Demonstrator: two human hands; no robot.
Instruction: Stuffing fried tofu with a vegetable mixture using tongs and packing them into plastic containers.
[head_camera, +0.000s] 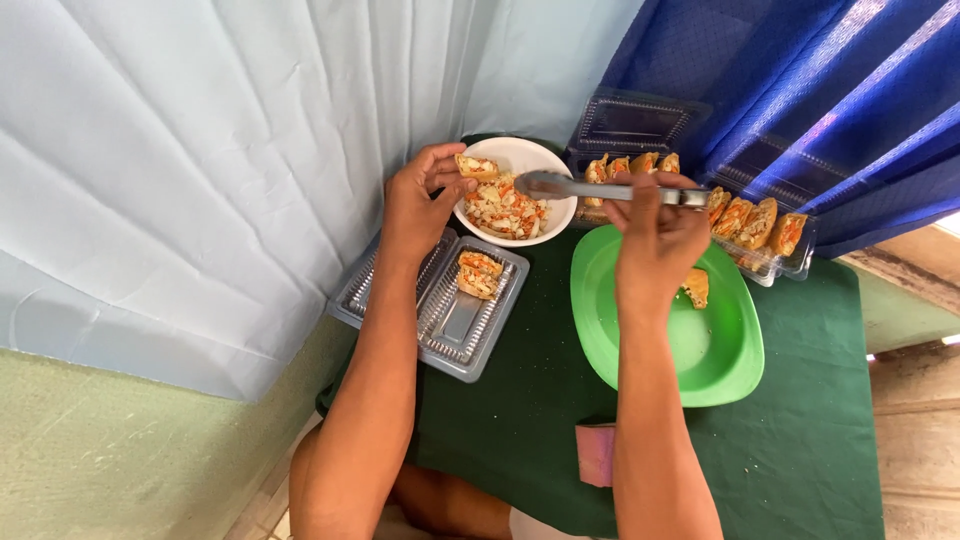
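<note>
Head view, upper centre of frame: left hand (420, 205) pinches a pastry shell (476, 166) over the white bowl (545, 160); right hand (655, 235) squeezes tongs (590, 187) together. Keep the shell level, fill gently over the bowl.

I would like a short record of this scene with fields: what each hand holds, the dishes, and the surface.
left hand: holds a filled pastry shell over the white bowl
right hand: grip shut on metal tongs, tips over the bowl
bowl content: chopped filling, orange and pale
open clear box: two filled pieces inside
green plate: one pastry piece, partly hidden by the hand
further clear box: row of filled pieces
surface: table with green cloth
</note>
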